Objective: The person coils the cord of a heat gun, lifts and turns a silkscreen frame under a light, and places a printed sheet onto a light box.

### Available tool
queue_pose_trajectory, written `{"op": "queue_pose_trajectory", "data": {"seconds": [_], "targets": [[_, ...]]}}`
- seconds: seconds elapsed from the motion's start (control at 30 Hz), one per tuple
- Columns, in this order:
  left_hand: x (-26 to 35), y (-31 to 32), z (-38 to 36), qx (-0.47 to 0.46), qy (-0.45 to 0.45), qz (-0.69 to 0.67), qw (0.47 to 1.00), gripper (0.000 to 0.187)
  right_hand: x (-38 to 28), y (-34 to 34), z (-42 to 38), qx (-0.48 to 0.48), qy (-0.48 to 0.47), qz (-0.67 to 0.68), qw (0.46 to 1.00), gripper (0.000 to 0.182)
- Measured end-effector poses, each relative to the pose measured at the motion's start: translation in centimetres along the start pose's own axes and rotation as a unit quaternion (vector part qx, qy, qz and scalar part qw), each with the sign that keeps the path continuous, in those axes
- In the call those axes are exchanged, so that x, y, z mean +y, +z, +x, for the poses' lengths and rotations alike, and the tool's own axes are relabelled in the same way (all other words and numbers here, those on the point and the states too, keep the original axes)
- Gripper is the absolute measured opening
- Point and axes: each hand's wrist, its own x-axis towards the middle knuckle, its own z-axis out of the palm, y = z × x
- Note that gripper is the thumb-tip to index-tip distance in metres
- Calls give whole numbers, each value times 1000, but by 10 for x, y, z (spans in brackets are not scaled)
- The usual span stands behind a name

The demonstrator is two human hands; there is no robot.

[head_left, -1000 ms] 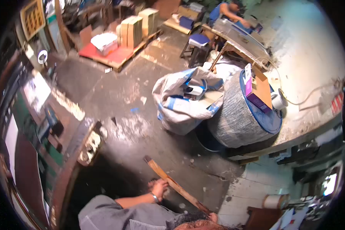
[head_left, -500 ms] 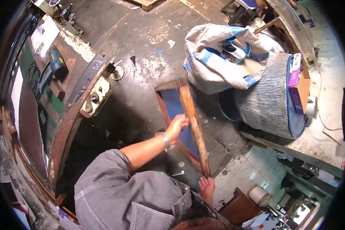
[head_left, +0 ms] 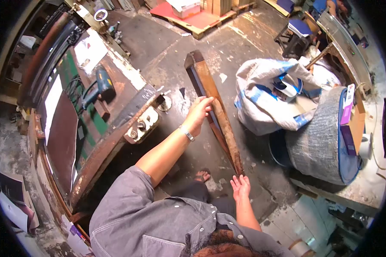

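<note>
A wooden frame point(head_left: 221, 111) with worn, taped-looking rails and a dark blue panel inside is tilted nearly edge-on before me. My left hand point(head_left: 196, 115) is closed round its long rail, about midway along the near side. At the lower end of the frame, my right hand point(head_left: 241, 187) is palm up with fingers spread, fingertips right at the corner. Most of the blue panel is hidden by the rail. Below the frame, a sandalled foot point(head_left: 203, 175) shows on the stained floor.
On the left, a machine table point(head_left: 111, 141) bears a power tool point(head_left: 102, 85) and dark sheets. To the right stand a white-and-blue woven sack point(head_left: 253, 103) and a grey drum point(head_left: 313, 132) with a cardboard box point(head_left: 355, 124) beside it. A pallet point(head_left: 197, 30) lies at the back.
The frame has turned more edge-on, so less blue shows, and its far end has swung farther away. My right fingers have spread wider. The view has shifted, showing more of the back.
</note>
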Motion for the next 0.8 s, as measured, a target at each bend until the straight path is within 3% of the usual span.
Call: {"op": "queue_pose_trajectory", "data": {"seconds": [0.17, 0.27, 0.37, 0.43, 0.5, 0.63, 0.73, 0.8], "targets": [[29, 21, 32, -25, 40, 49, 998, 48, -6, 31, 32, -49, 13, 24, 998, 10], [37, 38, 63, -12, 53, 88, 995, 47, -4, 49, 61, -70, 33, 37, 996, 10], [39, 46, 107, -10, 4, 117, 993, 39, 4, 63, 108, -97, 41, 40, 994, 10], [33, 50, 144, 24, 18, 80, 996, 31, 2, 76, 135, -115, 36, 23, 992, 11], [37, 45, 184, 89, -20, 80, 993, 36, -10, 97, 147, -120, 38, 0, 992, 13], [69, 44, 228, 183, -7, 80, 980, 43, -55, 144, 162, -127, 23, -73, 989, 15], [84, 21, 275, 208, -3, 36, 978, 43, -75, 190, 180, -150, -5, -98, 984, 21], [85, -15, 304, 199, 10, 17, 980, 58, -74, 216, 190, -168, -17, -121, 978, 20]]}}
